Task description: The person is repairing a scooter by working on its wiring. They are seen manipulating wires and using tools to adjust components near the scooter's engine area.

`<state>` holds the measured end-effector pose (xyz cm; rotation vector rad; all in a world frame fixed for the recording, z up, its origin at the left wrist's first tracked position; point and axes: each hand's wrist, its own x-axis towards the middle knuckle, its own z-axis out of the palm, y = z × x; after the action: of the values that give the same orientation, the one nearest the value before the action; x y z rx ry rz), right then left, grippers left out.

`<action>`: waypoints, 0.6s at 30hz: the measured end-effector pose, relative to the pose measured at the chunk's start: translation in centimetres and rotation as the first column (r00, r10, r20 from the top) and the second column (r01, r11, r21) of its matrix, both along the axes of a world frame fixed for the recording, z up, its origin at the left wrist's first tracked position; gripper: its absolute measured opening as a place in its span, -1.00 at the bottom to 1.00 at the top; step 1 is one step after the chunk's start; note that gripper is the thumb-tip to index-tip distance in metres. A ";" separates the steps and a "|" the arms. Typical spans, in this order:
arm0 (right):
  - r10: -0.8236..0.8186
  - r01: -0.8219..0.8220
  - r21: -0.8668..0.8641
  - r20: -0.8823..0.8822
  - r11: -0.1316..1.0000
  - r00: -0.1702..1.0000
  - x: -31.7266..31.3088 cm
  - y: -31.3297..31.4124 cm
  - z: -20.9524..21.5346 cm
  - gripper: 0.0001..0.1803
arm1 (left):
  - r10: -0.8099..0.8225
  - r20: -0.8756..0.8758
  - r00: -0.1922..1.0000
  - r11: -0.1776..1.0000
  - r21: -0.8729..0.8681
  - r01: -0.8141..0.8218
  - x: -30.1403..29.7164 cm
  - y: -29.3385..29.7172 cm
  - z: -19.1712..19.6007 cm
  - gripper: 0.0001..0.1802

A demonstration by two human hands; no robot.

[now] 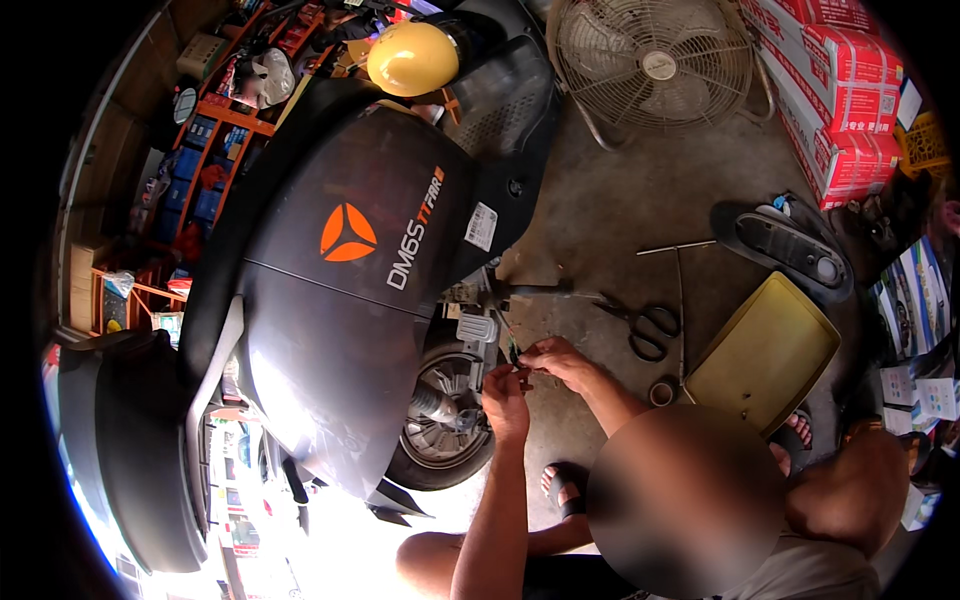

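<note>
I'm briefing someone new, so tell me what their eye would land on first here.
Probably the big, glossy dark body panel left of centre, with its bright orange emblem. Next might come the large round fan at the top, right of centre. Near the middle, the left hand and right hand meet beside the wheel.

I couldn't identify the dark piece (515, 356) between the hands (504, 398). A blur hid someone's head (685, 500); the top edge cut the fan (655, 65).
</note>
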<state>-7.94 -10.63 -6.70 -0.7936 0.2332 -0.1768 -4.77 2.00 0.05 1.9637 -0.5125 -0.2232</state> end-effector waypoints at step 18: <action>-0.359 0.355 -0.057 -0.165 0.933 0.919 -0.2 2.6 -1.3 -0.85 | 0.035 -0.008 0.999 0.999 0.018 -0.035 0.1 -0.4 -0.8 -0.83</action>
<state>-8.10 -7.99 -7.98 -0.7881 0.5429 -0.4576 -4.66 1.56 -0.78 1.9867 -0.4723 -0.2142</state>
